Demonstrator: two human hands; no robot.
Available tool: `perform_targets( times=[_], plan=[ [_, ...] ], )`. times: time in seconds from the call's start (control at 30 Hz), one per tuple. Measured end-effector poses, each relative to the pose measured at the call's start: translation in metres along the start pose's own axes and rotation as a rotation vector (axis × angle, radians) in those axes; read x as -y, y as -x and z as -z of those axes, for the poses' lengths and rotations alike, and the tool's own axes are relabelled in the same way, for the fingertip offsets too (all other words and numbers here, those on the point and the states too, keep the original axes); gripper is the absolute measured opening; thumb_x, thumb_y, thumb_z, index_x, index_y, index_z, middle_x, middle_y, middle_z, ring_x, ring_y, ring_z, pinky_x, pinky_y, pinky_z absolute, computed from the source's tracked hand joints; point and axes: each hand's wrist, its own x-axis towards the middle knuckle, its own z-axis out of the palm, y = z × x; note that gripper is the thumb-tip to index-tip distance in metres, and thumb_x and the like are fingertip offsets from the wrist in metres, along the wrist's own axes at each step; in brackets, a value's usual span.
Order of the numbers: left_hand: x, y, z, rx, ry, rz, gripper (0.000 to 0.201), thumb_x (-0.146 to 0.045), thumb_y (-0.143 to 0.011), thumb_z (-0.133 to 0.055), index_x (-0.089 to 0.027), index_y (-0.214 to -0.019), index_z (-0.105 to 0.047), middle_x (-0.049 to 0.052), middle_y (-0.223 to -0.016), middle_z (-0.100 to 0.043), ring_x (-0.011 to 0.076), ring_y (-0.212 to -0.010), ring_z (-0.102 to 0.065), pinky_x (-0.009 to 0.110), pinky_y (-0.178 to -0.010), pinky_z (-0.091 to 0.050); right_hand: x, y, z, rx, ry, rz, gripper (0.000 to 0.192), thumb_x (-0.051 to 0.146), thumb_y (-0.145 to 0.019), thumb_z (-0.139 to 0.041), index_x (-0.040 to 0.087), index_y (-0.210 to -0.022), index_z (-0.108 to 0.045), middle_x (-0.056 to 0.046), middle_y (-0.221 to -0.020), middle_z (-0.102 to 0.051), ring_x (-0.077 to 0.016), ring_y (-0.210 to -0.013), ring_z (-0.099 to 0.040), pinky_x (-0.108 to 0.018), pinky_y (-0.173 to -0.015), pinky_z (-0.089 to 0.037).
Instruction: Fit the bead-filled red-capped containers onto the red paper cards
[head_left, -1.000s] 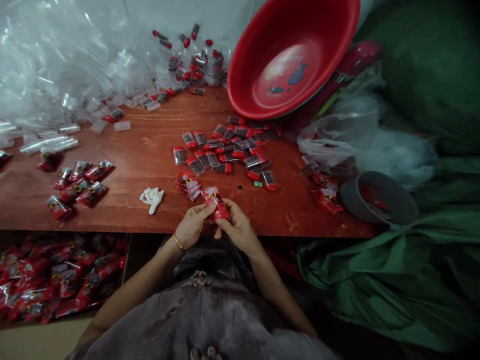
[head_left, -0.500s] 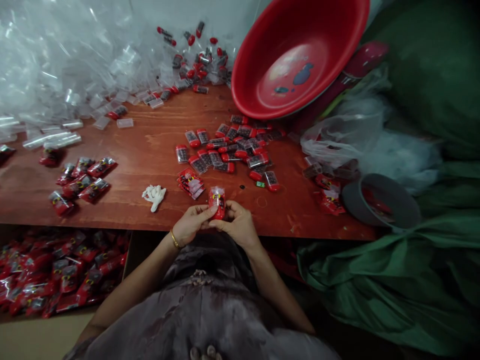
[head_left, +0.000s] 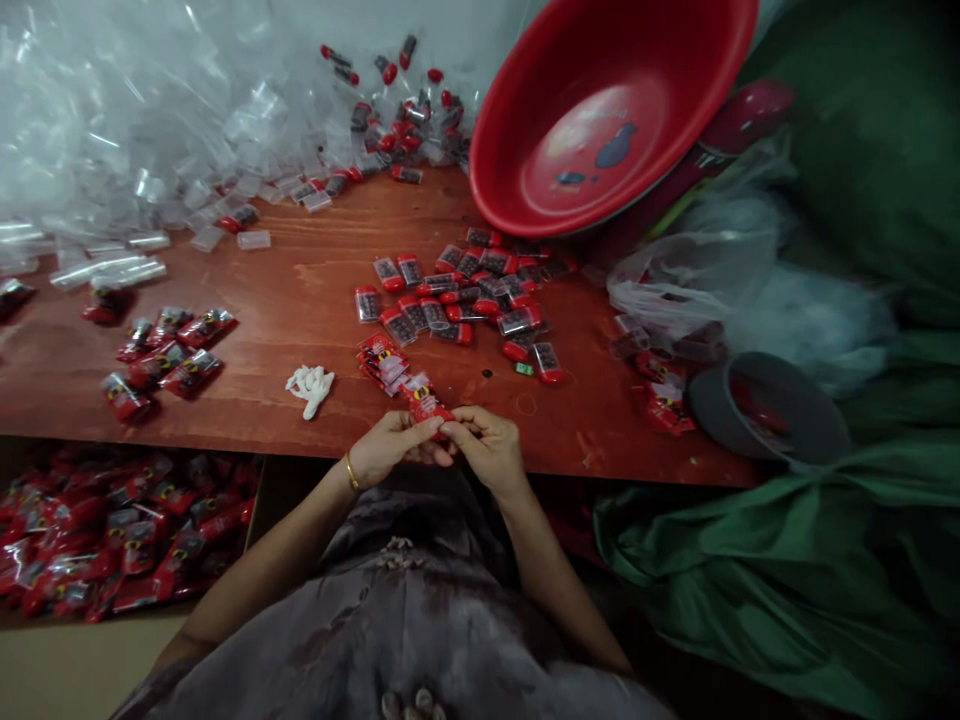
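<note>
Close to the table's front edge, a small red printed packet (head_left: 425, 400) is pinched between both hands and tilts toward the upper left. My left hand (head_left: 391, 445), with a gold bangle at the wrist, has its thumb on the packet's lower end. From the other side, my right hand (head_left: 487, 447) closes thumb and fingers on that same end. Just beyond the held packet lie a few flat red packets (head_left: 381, 358). Farther back is a loose pile of clear cases with red ends and dark contents (head_left: 465, 290). A crumpled white piece (head_left: 310, 388) rests left of my hands.
Clear plastic pieces (head_left: 150, 130) heap up at the back left. Several filled red packets (head_left: 191, 370) lie left, above a box of more packets (head_left: 135, 540). A red basin (head_left: 517, 205) leans at the back, and a grey bowl (head_left: 712, 410) stands right, beside green cloth (head_left: 750, 560).
The packet has turned from upright to slanting up and left, so its top comes near the flat packets. Both thumbs now meet at its lower end. The view has shifted slightly.
</note>
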Motion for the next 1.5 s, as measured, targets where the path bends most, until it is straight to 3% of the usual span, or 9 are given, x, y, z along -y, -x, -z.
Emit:
perform_targets(
  times=[0.27, 0.43, 0.7, 0.83, 0.97, 1.07, 1.2, 1.37, 1.5],
  plan=[
    [0.009, -0.001, -0.004, 0.086, 0.067, 0.048, 0.058, -0.070, -0.053, -0.066, -0.013, -0.062, -0.058, 0.006, -0.047, -0.064, 0.0165, -0.046, -0.060, 0.028, -0.058, -0.047, -0.015, 0.002, 0.003, 0.031, 0.315, 0.318, 0.019, 0.030, -0.086, -0.053, 0.020, -0.071, -0.059, 0.005, -0.049, -0.057, -0.0085, -0.041, -0.052, -0.019, -0.044, -0.039],
    [-0.003, 0.012, 0.007, -0.225, -0.004, -0.004, 0.051, -0.064, -0.060, -0.065, -0.014, -0.060, -0.056, 0.007, -0.047, -0.064, 0.0170, -0.047, -0.060, 0.026, -0.055, -0.044, -0.018, -0.001, -0.017, 0.020, 0.511, 0.442, 0.032, 0.030, -0.092, -0.044, 0.018, -0.066, -0.060, 0.000, -0.055, -0.063, -0.0100, -0.048, -0.057, -0.020, -0.050, -0.040],
    [-0.081, 0.052, 0.126, -0.697, 0.092, -0.177, 0.044, -0.047, -0.091, -0.029, -0.018, -0.065, -0.050, 0.000, -0.044, -0.059, 0.0134, -0.045, -0.059, 0.024, -0.058, -0.048, -0.024, -0.009, -0.021, -0.003, 0.571, 0.297, 0.029, 0.034, -0.092, -0.043, 0.019, -0.075, -0.062, 0.000, -0.061, -0.065, -0.0104, -0.050, -0.057, -0.020, -0.052, -0.041],
    [-0.096, 0.065, 0.166, -0.783, 0.333, -0.229, 0.044, -0.054, -0.084, -0.042, -0.014, -0.080, -0.059, 0.006, -0.059, -0.064, 0.0172, -0.054, -0.062, 0.030, -0.059, -0.052, -0.022, -0.026, -0.028, -0.012, 0.674, 0.350, 0.026, 0.034, -0.092, -0.043, 0.019, -0.084, -0.064, -0.003, -0.072, -0.069, -0.0140, -0.063, -0.062, -0.023, -0.061, -0.045],
    [-0.074, 0.060, 0.154, -0.872, 0.046, -0.275, 0.048, -0.057, -0.077, -0.052, -0.012, -0.091, -0.061, 0.008, -0.067, -0.066, 0.0195, -0.060, -0.062, 0.035, -0.065, -0.052, -0.015, -0.063, -0.037, -0.049, 0.859, 0.440, 0.030, 0.031, -0.092, -0.041, 0.016, -0.104, -0.064, -0.011, -0.101, -0.068, -0.0216, -0.092, -0.059, -0.032, -0.081, -0.046],
    [-0.049, 0.051, 0.131, -1.081, -0.596, -0.477, 0.042, -0.050, -0.073, -0.061, -0.016, -0.097, -0.064, 0.011, -0.090, -0.070, 0.0267, -0.088, -0.064, 0.042, -0.085, -0.046, -0.011, -0.096, -0.044, -0.046, 1.015, 0.463, 0.035, 0.028, -0.091, -0.043, 0.015, -0.120, -0.058, -0.014, -0.125, -0.056, -0.0268, -0.114, -0.047, -0.041, -0.094, -0.040],
    [-0.034, 0.044, 0.121, -1.075, -1.323, -0.476, 0.033, -0.045, -0.075, -0.061, -0.020, -0.095, -0.069, 0.014, -0.126, -0.058, 0.0367, -0.127, -0.041, 0.054, -0.105, -0.024, -0.015, -0.125, -0.051, 0.013, 1.168, 0.491, 0.039, 0.030, -0.089, -0.046, 0.021, -0.127, -0.054, -0.011, -0.141, -0.042, -0.0336, -0.130, -0.029, -0.052, -0.101, -0.028],
    [-0.034, 0.045, 0.128, -0.992, -1.427, -0.374, 0.028, -0.038, -0.083, -0.051, -0.025, -0.097, -0.071, 0.011, -0.120, -0.063, 0.0357, -0.123, -0.045, 0.054, -0.102, -0.028, -0.025, -0.116, -0.037, 0.015, 1.214, 0.466, 0.038, 0.022, -0.091, -0.041, 0.024, -0.127, -0.054, -0.010, -0.137, -0.048, -0.0331, -0.131, -0.029, -0.056, -0.102, -0.024],
    [-0.039, 0.032, 0.101, -1.056, -1.404, -0.512, 0.036, -0.034, -0.088, -0.042, -0.021, -0.113, -0.064, 0.013, -0.131, -0.055, 0.0338, -0.129, -0.039, 0.053, -0.106, -0.023, -0.032, -0.091, -0.023, -0.060, 1.223, 0.432, 0.037, 0.022, -0.090, -0.042, 0.022, -0.124, -0.056, -0.011, -0.136, -0.049, -0.0321, -0.131, -0.030, -0.056, -0.102, -0.023]
  ],
)
